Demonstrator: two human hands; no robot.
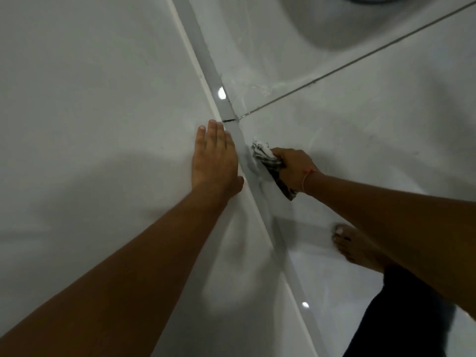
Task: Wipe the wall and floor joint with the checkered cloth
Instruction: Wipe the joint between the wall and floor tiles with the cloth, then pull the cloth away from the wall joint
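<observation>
One checkered cloth [268,161] is sitting bunched in the right hand [293,167], its pale, crumpled far end pressing against the grey skirting strip [206,60] where the wall [90,86] and the floor [360,124] are meeting, while a darker checked tail is hanging out of the near side of the fist. The right fingers are curling tightly around the cloth, gripping it in a closed fist, and a thin pink band [306,180] is circling the wrist. Just left of the cloth, on the other side of the strip, the left hand [215,158] is lying flat on the wall with its fingers pressed together and pointing far, the thumb resting near the strip's edge. The strip is running diagonally from the far centre toward the near right, showing a dark crack [229,120] just beyond the left fingertips. From that spot a dark grout line [360,60] is crossing the glossy floor tiles toward the far right. A bare foot [358,247] is standing on the floor near the right forearm, with a dark trouser leg [401,318] below it. A pale curved object, blurred, is showing at the far edge.
</observation>
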